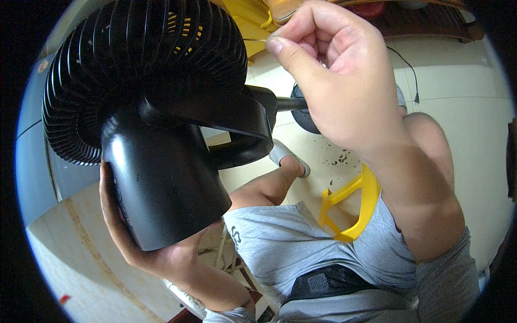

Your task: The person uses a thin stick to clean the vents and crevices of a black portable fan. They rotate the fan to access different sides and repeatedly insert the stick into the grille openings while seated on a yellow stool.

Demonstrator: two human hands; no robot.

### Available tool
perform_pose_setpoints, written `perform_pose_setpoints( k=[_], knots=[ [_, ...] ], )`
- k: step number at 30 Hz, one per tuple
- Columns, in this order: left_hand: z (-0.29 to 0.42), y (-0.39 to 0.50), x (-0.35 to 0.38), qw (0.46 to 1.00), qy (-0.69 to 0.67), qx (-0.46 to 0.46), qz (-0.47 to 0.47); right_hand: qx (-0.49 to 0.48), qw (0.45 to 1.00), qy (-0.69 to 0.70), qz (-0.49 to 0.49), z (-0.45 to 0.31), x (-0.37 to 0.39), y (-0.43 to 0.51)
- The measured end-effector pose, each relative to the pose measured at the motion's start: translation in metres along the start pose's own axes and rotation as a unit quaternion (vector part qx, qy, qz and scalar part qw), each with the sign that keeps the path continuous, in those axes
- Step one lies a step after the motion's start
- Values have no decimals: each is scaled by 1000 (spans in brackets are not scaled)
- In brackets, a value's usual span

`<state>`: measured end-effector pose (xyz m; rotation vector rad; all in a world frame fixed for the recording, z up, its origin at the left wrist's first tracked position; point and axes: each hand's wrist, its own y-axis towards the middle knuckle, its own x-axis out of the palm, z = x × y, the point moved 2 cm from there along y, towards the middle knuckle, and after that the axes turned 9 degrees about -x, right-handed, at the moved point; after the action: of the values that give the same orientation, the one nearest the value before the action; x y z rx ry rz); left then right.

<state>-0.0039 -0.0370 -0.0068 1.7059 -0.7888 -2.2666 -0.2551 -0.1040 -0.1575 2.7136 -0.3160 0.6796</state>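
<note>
Large in the view is a black electric fan with a round slatted grille [80, 105] and a smooth motor housing [165, 181]. My left hand [161, 256] holds the housing from below, its fingers along the left side near some small marks. A curved black bracket [246, 153] joins the head to a metal pole [290, 103], which runs towards a round black base [303, 121] on the floor. Between thumb and forefinger, my right hand [339, 76] pinches a thin stick [255, 39]. The stick points left at the grille's edge; whether its tip touches is unclear.
Dark crumbs of debris [341, 158] lie on the tiled floor. Part of a yellow plastic stool [365, 210] shows beneath me. A black cord ends in a plug [417, 98]. Wooden furniture [424, 26] stands beyond. A patterned pale surface [52, 242] is at left.
</note>
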Motion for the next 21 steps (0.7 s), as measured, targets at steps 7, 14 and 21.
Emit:
perform_pose_setpoints(
  k=[7, 14, 21],
  knots=[
    [0, -2, 1, 1000, 1, -28, 13, -11, 998, 42, -41, 1, -3, -2],
    [-1, 0, -1, 1000, -19, 2, -20, -17, 996, 71, -60, 1, -4, -3],
    [0, 0, -4, 1000, -5, -8, -24, 2, 999, 29, -44, -1, -2, -2]
  ],
)
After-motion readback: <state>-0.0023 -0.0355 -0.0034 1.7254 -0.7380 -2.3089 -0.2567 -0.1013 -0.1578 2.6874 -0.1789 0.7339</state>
